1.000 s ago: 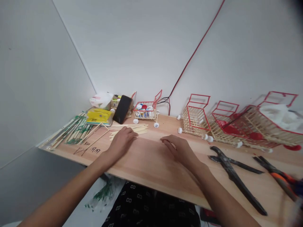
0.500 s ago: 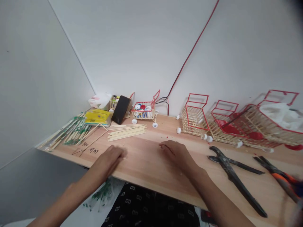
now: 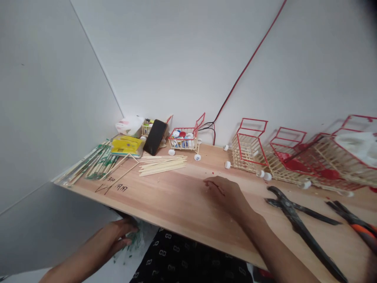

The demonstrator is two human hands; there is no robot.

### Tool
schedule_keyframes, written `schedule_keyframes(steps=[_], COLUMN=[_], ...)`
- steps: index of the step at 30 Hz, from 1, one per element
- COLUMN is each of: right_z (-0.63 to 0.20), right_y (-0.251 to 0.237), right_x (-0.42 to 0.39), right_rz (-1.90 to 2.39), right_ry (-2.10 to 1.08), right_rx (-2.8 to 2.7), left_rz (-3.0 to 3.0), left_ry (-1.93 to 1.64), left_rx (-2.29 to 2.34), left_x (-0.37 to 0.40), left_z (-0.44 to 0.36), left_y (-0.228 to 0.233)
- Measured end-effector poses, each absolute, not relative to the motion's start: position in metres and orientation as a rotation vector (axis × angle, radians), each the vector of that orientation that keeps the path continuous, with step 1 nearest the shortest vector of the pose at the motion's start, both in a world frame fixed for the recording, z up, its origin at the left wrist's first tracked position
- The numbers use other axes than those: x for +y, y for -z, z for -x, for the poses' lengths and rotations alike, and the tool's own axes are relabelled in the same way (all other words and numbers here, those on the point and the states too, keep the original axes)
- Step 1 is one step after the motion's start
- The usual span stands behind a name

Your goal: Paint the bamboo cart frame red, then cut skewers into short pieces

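Note:
My right hand (image 3: 225,194) rests palm down on the wooden tabletop (image 3: 176,196), fingers loosely together, holding nothing. My left hand (image 3: 113,239) is below the table's front edge, fingers extended toward a green and white plastic wrapper (image 3: 134,239) under the table; whether it touches the wrapper is unclear. A loose bundle of bamboo sticks (image 3: 161,164) lies on the table beyond both hands.
Packs of sticks (image 3: 94,165), a yellow box (image 3: 128,145) and a black phone (image 3: 155,136) sit at the back left. Several small stick carts with red frames (image 3: 250,145) line the wall. Black pliers (image 3: 297,220) and an orange-handled tool (image 3: 357,228) lie at right.
My left hand has pulled back from the bamboo sticks, off the tabletop, and dropped below the front edge. My right hand has slid slightly toward me.

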State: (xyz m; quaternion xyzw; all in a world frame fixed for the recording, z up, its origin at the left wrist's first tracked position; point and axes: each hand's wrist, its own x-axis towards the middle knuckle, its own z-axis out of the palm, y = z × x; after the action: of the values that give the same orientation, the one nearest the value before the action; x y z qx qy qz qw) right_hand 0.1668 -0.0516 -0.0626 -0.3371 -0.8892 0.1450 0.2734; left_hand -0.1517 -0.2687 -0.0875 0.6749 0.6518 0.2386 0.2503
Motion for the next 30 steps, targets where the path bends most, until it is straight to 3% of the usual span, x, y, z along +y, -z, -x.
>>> schedule_keyframes(steps=[3, 6, 9, 12, 23, 30], right_z=[-0.166, -0.166, -0.167, -0.168, -0.167, -0.167], right_y=[0.061, 0.061, 0.062, 0.063, 0.061, 0.062], right_x=[-0.052, -0.054, -0.054, -0.053, -0.056, -0.052], right_rz=[0.903, 0.904, 0.932, 0.954, 0.93, 0.969], right_ry=[-0.392, -0.413, -0.438, -0.455, -0.486, -0.515], right_rx=[-2.381, -2.372, -2.377, -2.391, -2.451, -2.43], left_rz=[-1.812, -1.921, -2.12, -2.286, -2.241, -2.211], left_ry=[-0.576, -0.689, -0.742, -0.475, -0.097, -0.305], left_rx=[1.626, 1.804, 2.032, 2.029, 2.1, 2.067], left_x=[-0.239, -0.186, -0.131, -0.095, -0.079, -0.078], left_z=[0.145, 0.147, 0.155, 0.157, 0.15, 0.153], left_y=[0.048, 0.02, 0.017, 0.027, 0.031, 0.033])
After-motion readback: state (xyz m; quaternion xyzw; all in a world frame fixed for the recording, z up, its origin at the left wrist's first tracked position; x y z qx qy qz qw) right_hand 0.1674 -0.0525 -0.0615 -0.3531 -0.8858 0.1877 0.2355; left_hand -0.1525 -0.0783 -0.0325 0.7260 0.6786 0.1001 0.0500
